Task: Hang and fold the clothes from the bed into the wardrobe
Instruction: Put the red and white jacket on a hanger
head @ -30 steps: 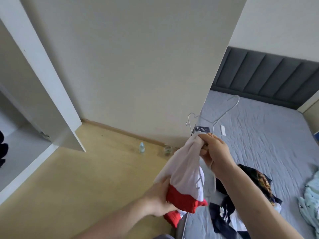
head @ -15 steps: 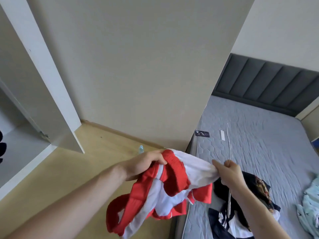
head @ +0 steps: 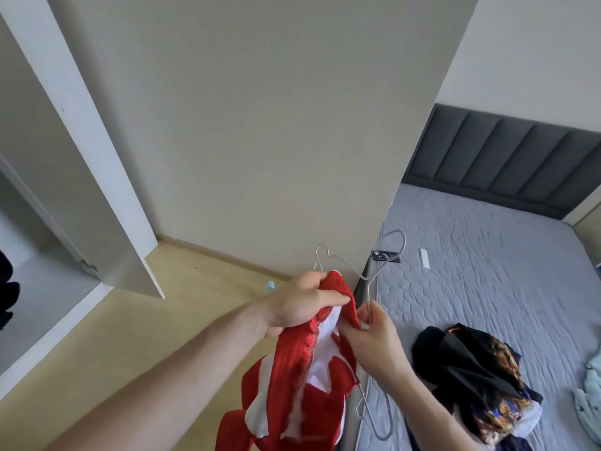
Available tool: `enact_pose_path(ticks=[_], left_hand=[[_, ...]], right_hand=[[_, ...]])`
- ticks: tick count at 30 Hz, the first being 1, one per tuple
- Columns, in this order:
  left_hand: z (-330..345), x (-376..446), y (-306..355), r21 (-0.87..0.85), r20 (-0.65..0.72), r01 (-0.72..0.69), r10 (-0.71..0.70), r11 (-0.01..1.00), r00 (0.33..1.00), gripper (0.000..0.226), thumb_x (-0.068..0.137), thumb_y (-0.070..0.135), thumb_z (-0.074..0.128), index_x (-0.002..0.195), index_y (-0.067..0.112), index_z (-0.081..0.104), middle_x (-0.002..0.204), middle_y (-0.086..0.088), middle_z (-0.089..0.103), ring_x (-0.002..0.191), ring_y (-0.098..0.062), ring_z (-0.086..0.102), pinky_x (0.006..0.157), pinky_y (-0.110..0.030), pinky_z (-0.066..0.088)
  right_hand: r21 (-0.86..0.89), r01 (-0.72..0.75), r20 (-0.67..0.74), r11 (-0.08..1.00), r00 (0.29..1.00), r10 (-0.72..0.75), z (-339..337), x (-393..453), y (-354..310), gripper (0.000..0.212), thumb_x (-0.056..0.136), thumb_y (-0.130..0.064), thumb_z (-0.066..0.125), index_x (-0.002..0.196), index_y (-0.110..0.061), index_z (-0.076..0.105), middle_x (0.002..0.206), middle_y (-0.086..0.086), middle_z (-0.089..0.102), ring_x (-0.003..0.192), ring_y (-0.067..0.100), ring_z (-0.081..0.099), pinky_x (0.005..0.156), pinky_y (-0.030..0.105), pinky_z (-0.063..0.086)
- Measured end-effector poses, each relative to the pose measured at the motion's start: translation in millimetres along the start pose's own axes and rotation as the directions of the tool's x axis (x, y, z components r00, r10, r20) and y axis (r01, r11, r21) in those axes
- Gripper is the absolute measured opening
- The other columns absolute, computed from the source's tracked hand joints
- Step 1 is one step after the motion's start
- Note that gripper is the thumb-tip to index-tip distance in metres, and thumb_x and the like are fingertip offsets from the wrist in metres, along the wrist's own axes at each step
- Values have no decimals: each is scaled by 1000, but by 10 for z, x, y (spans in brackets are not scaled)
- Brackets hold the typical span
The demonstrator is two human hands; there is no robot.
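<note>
The hanging step is in hand. The left hand [head: 300, 304] bunches the red-and-white shirt [head: 302, 379] at its top edge; the right hand [head: 374, 333] pinches 2 wire hangers [head: 364, 278] and shirt cloth together. The shirt hangs at 6 o'clock, off the bed [head: 471, 255]. Next: probably feed 1 hanger arm inside, keeping the opening spread.

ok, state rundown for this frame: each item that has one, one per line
left hand: closed on the red and white garment
right hand: pinching the wire hangers
red and white garment: bunched, hanging down, not yet on a hanger
wire hangers: held up, bare
wardrobe door: open
dark clothes pile: unfolded, on the bed
light blue garment: crumpled at the bed's right edge
bed: mostly bare
</note>
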State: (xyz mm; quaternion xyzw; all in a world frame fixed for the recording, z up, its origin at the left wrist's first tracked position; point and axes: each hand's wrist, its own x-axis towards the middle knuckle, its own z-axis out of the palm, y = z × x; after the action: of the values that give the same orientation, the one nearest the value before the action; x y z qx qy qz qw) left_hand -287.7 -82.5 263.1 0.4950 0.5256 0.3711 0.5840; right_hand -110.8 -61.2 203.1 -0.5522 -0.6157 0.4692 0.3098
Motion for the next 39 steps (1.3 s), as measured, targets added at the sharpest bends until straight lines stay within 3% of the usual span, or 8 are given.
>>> enact_pose_path(ticks=[4,10,15,19,25,30,34,39], left_hand=[[-318,-50,-178,471,-142,-120,209,874,967,19,76,13,79,84,24,65,66,17,62,54,3,53,54,-13,38],[-759,-83,-1165,762,-389,200,190,616,901,32,75,0,50,67,31,48,76,11,57,78,-17,59,65,-31,44],[-1091,-308,-1797,421,-621,567,-231,708,749,11,84,24,67,74,26,66,85,0,72,80,-21,69,63,-28,47],[-1167,-355,-1548,-191,-336,521,-554,832,762,24,89,14,52,93,14,75,90,-8,76,74,-22,71,74,-37,59],[-1002,-233,-712,-365,-280,308,-419,879,864,18,76,18,50,61,23,59,65,1,55,60,-15,61,65,-31,56],[-827,-108,-342,-282,-232,275,-344,919,910,14,76,30,52,64,25,58,66,3,53,58,-14,53,56,-24,45],[-661,18,-155,-211,-205,186,-230,960,951,25,76,38,59,84,16,67,87,-6,59,83,-21,54,72,-31,42],[-423,135,186,-252,-124,141,-177,957,976,28,87,40,62,90,12,57,76,-6,48,64,-19,49,57,-28,41]], right_hand=[[172,16,-46,985,999,-8,-107,207,-34,39,84,-12,65,61,-25,36,58,-4,34,61,14,33,49,28,28],[231,4,66,973,998,-20,-231,350,-137,51,82,-6,70,60,-26,28,56,-10,30,49,9,28,42,19,27],[204,-16,-13,979,1000,19,-504,421,-126,53,86,4,64,60,-26,29,54,-3,32,46,11,27,39,21,25],[-123,-10,15,992,1000,12,-779,454,-38,44,83,0,67,66,-21,33,58,1,36,55,16,35,56,30,31],[-408,82,32,909,997,-75,-851,391,15,47,75,-16,85,67,-6,40,68,-4,68,67,28,51,60,33,34],[-294,134,46,946,991,-126,-821,231,-119,53,85,-25,82,66,-15,34,72,-10,72,76,23,62,66,33,40],[-219,214,140,952,973,-186,-683,59,-204,46,78,-29,88,75,-7,47,84,-18,74,51,5,42,56,20,35],[-152,252,184,956,957,-223,-151,-113,-181,41,65,-39,95,88,-32,62,76,-8,60,53,5,37,53,19,31]])
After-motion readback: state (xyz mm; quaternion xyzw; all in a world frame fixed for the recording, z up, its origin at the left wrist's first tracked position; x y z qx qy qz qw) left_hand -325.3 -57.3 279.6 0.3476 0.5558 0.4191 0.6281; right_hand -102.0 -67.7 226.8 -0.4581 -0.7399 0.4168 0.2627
